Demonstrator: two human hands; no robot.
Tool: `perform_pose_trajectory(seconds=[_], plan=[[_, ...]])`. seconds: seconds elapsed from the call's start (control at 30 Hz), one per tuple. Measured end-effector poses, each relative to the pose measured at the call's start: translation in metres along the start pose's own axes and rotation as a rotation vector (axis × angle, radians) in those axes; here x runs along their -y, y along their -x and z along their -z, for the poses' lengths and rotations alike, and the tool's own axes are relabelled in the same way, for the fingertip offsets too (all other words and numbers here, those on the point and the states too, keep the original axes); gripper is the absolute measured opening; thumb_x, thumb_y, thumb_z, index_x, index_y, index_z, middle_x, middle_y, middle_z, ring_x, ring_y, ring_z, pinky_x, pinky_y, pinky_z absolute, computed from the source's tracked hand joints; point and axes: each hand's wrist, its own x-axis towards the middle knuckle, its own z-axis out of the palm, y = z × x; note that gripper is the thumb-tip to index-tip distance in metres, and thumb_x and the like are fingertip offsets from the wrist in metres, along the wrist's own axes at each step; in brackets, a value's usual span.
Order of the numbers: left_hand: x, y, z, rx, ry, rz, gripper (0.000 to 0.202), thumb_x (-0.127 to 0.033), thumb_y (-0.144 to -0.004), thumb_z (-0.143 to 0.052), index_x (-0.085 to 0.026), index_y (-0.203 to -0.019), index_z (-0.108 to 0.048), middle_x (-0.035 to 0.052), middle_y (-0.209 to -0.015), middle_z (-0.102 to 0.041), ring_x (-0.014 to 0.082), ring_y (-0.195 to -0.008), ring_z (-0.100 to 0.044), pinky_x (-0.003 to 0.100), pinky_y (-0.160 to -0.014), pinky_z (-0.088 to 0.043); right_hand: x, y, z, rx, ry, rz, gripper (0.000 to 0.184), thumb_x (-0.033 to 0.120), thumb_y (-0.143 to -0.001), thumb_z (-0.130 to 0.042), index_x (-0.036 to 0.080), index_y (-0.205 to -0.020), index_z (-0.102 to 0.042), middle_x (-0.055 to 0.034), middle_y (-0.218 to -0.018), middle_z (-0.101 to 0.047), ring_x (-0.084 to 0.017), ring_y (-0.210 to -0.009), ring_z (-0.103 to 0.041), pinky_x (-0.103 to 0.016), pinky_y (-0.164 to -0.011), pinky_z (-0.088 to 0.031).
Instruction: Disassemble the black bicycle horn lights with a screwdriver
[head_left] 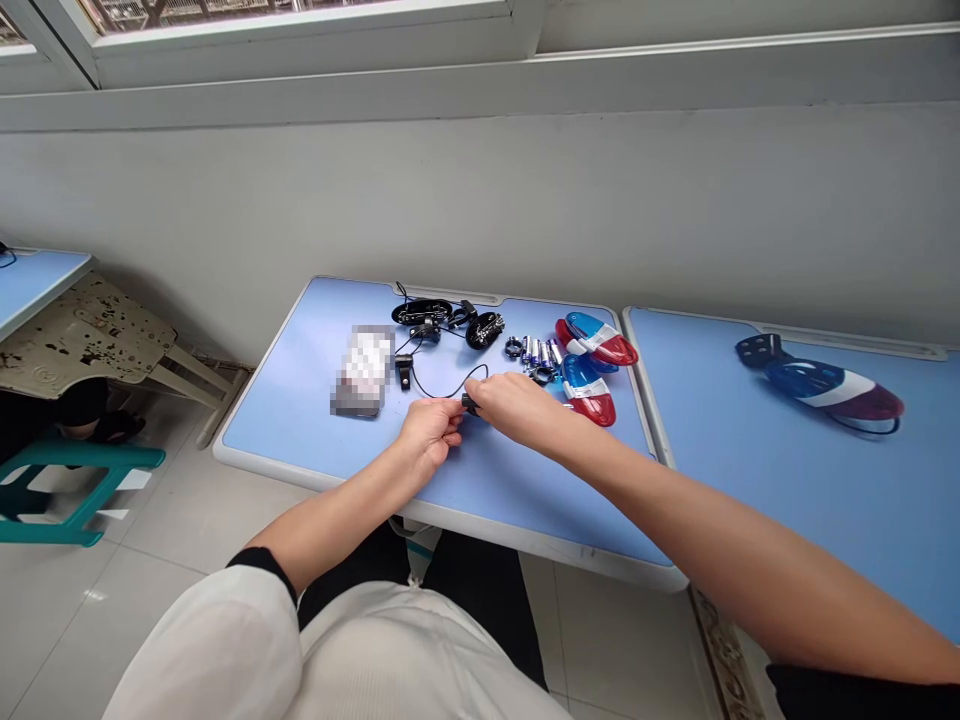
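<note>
Near the middle of the frame both hands meet over the blue table (315,420). The right hand (514,405) pinches a small black plug (469,403) between its fingertips. The left hand (431,430) has its fingers curled, tips bunched right against the plug; whether they grip it I cannot tell. A thin black wire (442,393) loops from the plug up to a small black clip (404,371). Left of it lies a blurred box (364,370). Above the hands sit black parts (484,328), batteries (536,350) and red-and-blue covers (596,342).
</note>
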Motion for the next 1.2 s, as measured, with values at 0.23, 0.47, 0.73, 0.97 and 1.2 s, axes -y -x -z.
perform_pose_trajectory(seconds=[0.23,0.47,0.73,0.97,1.2], plan=[[0.001,-0.001,0.0,0.019,-0.005,-0.012,0.028,-0.001,-0.067,-0.058,-0.014,-0.048,-0.043,-0.0076,-0.039,-0.031,0.0009,-0.035,-0.018,0.018,-0.036,-0.011,-0.009,-0.013,0.002,0.017,-0.047,0.01,0.019,0.016,-0.075,-0.05,0.014,-0.087,-0.065,-0.0125,-0.079,-0.067,-0.021,-0.071,-0.06,-0.028,-0.053,-0.025],[0.001,-0.003,0.002,0.027,-0.005,-0.021,0.029,-0.007,-0.068,-0.065,-0.014,-0.05,-0.044,-0.0057,-0.04,-0.037,0.0007,-0.035,-0.022,0.017,-0.035,-0.014,-0.011,-0.012,0.017,0.018,-0.148,-0.042,0.015,0.02,-0.073,-0.051,0.014,-0.076,-0.064,-0.0073,-0.064,-0.061,-0.015,-0.057,-0.05,-0.026,-0.051,-0.026],[-0.002,-0.003,0.006,0.031,-0.014,-0.049,0.02,-0.008,-0.068,-0.064,-0.012,-0.055,-0.049,-0.0054,-0.043,-0.041,0.0005,-0.035,-0.023,0.018,-0.035,-0.017,-0.047,-0.012,0.036,-0.077,-0.346,-0.234,0.005,0.016,-0.067,-0.052,0.017,-0.065,-0.056,0.001,-0.055,-0.05,-0.01,-0.052,-0.04,-0.024,-0.051,-0.028],[0.004,0.001,0.014,0.013,-0.129,-0.165,0.02,-0.009,-0.066,-0.062,-0.012,-0.086,-0.06,-0.0039,-0.053,-0.048,0.0059,-0.042,-0.037,0.021,-0.041,-0.027,-0.093,-0.025,0.013,0.11,-0.292,-0.402,0.005,0.02,-0.067,-0.055,0.018,-0.066,-0.06,-0.0019,-0.058,-0.055,-0.012,-0.052,-0.045,-0.025,-0.046,-0.028],[-0.004,-0.01,0.005,0.044,-1.01,-0.802,0.049,-0.018,-0.059,-0.075,-0.017,-0.107,-0.065,0.0081,-0.106,-0.057,0.0245,-0.102,-0.049,0.033,-0.091,-0.04,-0.088,-0.034,-0.002,0.098,-0.255,-0.42,0.017,0.018,-0.066,-0.059,0.014,-0.08,-0.067,-0.0097,-0.074,-0.064,-0.017,-0.065,-0.055,-0.025,-0.05,-0.031]])
